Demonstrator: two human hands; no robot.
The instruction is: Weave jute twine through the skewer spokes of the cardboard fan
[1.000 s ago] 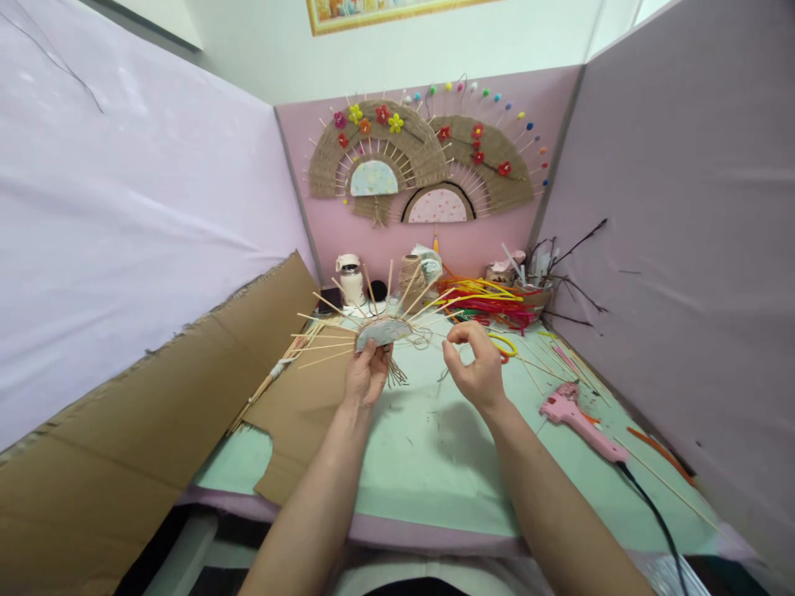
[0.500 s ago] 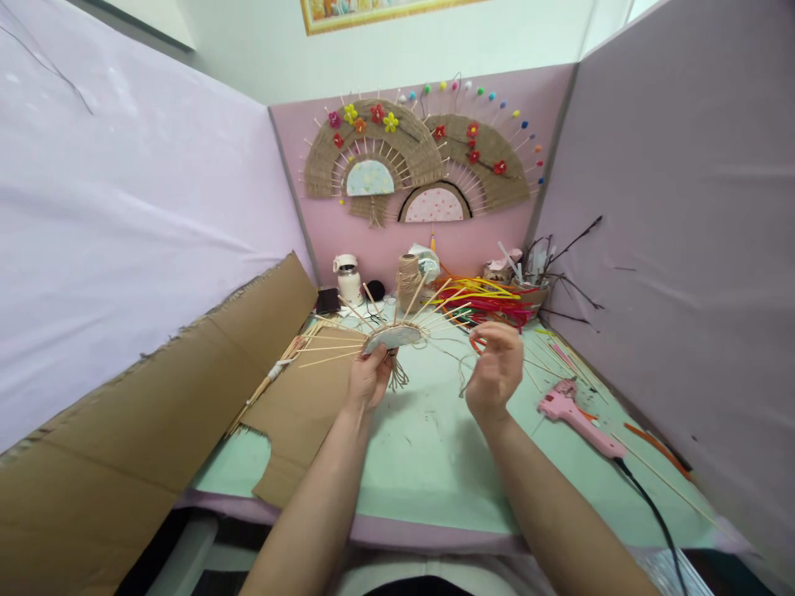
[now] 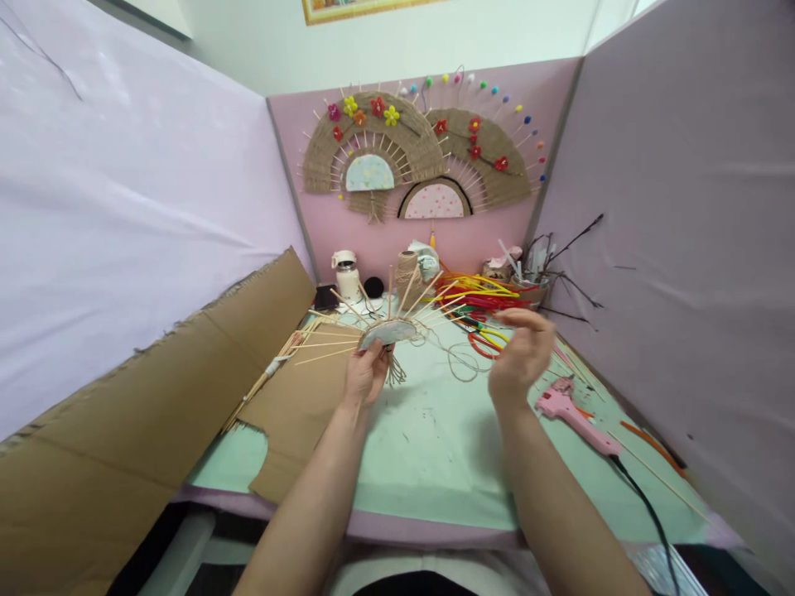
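Observation:
My left hand (image 3: 368, 377) grips the lower edge of a small fan frame (image 3: 390, 334), thumb on its grey half-round base. Thin wooden sticks radiate from the base's curved edge, and a bunch of cord ends (image 3: 396, 368) dangles beneath it. Thin twine (image 3: 463, 374) leaves the base's right side and loops loosely toward my right hand (image 3: 522, 360). That hand is raised over the table's right half, its fingers curled together round the twine, though the pinch itself is hard to see. Orange-handled scissors (image 3: 483, 344) lie just left of it.
A pink glue gun (image 3: 577, 418) with a black cord lies at right. Cardboard (image 3: 298, 397) and bundled sticks (image 3: 264, 377) lie at left. Behind are a white bottle (image 3: 348, 280), a twine spool (image 3: 407, 280) and coloured pipe cleaners (image 3: 490, 294). Two finished fans (image 3: 397, 136) hang on the back panel.
My right hand has moved right, away from the fan frame, and the twine loops now show more clearly between them. The frame in my left hand has shifted slightly left.

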